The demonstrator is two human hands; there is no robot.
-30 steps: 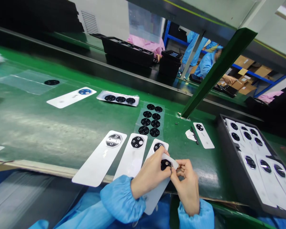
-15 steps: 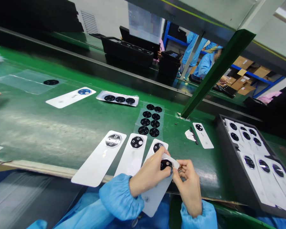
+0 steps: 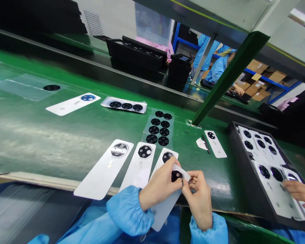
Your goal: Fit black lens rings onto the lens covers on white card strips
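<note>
My left hand (image 3: 160, 178) is closed on a white phone back cover (image 3: 165, 210), thumb and fingers around its upper end beside the black camera disc (image 3: 176, 175). My right hand (image 3: 198, 191) pinches the same cover at its upper right edge, thumb tip by the disc; whether it also grips a thin film there is hidden. The cover slants down over the table's front edge. Behind it lies another cover with a black disc (image 3: 167, 156), partly hidden by my left hand. Two more covers, one in the middle (image 3: 137, 169) and one at left (image 3: 103, 173), lie beside it.
A clear sheet of black discs (image 3: 158, 130) and a small stack with three discs (image 3: 124, 105) lie behind. At right are a lone cover (image 3: 217, 147), a scrap of white paper (image 3: 201, 143) and a black tray (image 3: 246, 176) of covers, with another person's hand (image 3: 301, 195) over it. A green post (image 3: 231, 78) slants behind.
Another person's hand has come in at the right over the tray, and covers there have shifted. The fingers at the far left have left the view. My hands have barely moved.
</note>
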